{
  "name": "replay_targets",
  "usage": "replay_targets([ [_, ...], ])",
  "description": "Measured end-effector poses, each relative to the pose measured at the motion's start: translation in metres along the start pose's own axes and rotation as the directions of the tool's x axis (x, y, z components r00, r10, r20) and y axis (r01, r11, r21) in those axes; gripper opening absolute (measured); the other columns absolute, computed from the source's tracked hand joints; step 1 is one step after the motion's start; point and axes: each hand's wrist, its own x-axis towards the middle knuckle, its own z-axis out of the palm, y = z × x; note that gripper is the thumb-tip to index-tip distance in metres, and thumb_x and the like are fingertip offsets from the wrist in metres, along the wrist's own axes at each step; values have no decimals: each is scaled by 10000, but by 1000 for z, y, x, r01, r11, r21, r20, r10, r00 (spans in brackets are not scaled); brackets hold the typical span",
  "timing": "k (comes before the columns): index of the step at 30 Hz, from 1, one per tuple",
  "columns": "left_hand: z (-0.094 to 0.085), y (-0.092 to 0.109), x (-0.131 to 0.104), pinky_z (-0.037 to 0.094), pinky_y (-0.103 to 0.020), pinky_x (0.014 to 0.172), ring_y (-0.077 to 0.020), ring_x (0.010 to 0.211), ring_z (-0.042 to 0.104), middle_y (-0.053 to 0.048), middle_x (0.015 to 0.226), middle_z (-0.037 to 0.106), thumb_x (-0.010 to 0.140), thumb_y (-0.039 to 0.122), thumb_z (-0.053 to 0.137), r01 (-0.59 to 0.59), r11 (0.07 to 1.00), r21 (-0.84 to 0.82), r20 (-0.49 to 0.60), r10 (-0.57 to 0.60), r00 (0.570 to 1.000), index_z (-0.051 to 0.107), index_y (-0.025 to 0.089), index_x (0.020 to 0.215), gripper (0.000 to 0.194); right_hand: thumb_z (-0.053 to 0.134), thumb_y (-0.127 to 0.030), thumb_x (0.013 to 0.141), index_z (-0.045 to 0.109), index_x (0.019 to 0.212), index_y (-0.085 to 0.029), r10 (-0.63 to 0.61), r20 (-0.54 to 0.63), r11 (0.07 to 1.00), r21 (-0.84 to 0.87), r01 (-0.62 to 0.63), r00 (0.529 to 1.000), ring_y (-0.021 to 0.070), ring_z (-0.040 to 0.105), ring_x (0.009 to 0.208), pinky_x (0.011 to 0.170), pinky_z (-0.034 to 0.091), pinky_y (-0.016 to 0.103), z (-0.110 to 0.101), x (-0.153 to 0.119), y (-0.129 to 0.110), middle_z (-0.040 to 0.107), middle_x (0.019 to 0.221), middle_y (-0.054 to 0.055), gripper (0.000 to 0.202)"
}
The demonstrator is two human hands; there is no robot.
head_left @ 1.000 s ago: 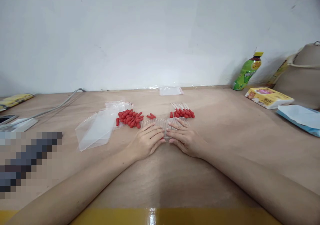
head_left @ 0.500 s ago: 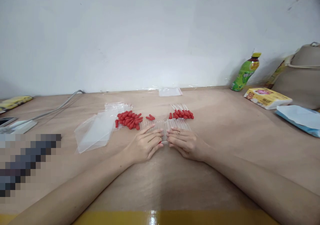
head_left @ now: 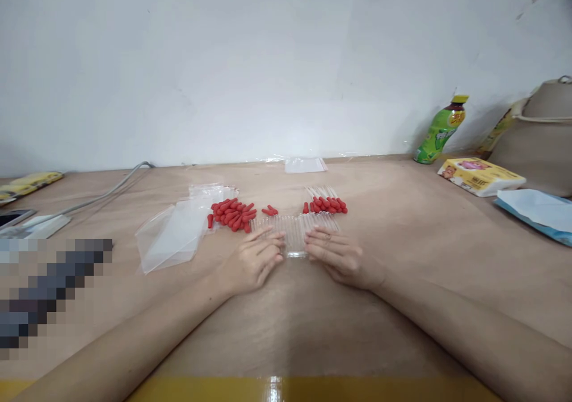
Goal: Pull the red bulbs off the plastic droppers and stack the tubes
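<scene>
Clear thin tubes (head_left: 295,235) lie side by side in a row on the brown table. My left hand (head_left: 259,258) rests on the left part of the row, fingers stretched out. Flat on the right part lies my right hand (head_left: 337,253), its fingers extended too. Neither hand is wrapped round anything. A heap of red rubber bulbs (head_left: 232,212) is behind my left hand, with a few loose red bulbs (head_left: 270,210) beside it. Behind the row's right part, tubes with red bulbs on their ends (head_left: 328,203) point toward the wall.
Clear plastic bags (head_left: 172,235) lie at the left, and another small bag (head_left: 306,165) near the wall. A cable (head_left: 111,190) and a phone (head_left: 15,217) are far left. At the right are a green bottle (head_left: 440,133), tissue pack (head_left: 480,175), blue packet (head_left: 536,211) and grey bag (head_left: 531,146).
My hands have moved slightly apart, the left one leftward and the right one rightward, and more of the tubes' middle shows between them.
</scene>
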Motion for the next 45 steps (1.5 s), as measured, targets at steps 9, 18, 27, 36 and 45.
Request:
replay_targets([
  [9, -15, -11, -2, 469, -250, 640, -132, 711, 550, -43, 802, 559, 898, 250, 401, 322, 945, 57, -78, -318, 945, 579, 162, 911, 198, 476, -219, 849, 636, 1024, -170, 418, -54, 880, -225, -419, 907, 157, 515, 661, 656, 378, 319, 1, 6, 8, 595, 660, 34, 242],
  [18, -22, -61, -4, 435, -360, 883, -181, 941, 543, -65, 973, 536, 851, 257, 372, 781, 565, -266, -139, -824, 549, 531, 177, 1153, 350, 465, -127, 794, 602, 826, -162, 423, -55, 870, -254, -423, 904, 158, 515, 685, 678, 308, 310, 11, 16, 1, 641, 692, 23, 145],
  [27, -46, -76, 3, 474, -313, 739, -176, 796, 584, -41, 906, 632, 754, 335, 538, 767, 636, -90, -127, -771, 624, 561, 200, 1074, 347, 534, -277, 800, 633, 848, -179, 447, 66, 885, -179, -430, 892, 165, 492, 726, 719, 294, 330, 9, 18, -3, 623, 733, 29, 147],
  [36, -23, -93, 29, 409, -306, 647, -208, 760, 574, -45, 810, 616, 777, 354, 491, 574, 765, 292, 187, -634, 751, 539, 196, 824, 171, 540, -445, 800, 635, 939, -177, 421, 168, 904, -159, -397, 891, 172, 471, 749, 767, 284, 350, 9, 18, -5, 597, 754, 42, 317],
  [45, -20, -87, 37, 398, -335, 686, -233, 792, 572, -60, 780, 618, 792, 406, 478, 559, 730, 393, 192, -660, 726, 579, 194, 717, 247, 516, -523, 790, 618, 1026, -176, 409, 208, 910, -171, -378, 889, 178, 468, 767, 796, 278, 369, 7, 19, -6, 583, 803, 57, 432],
])
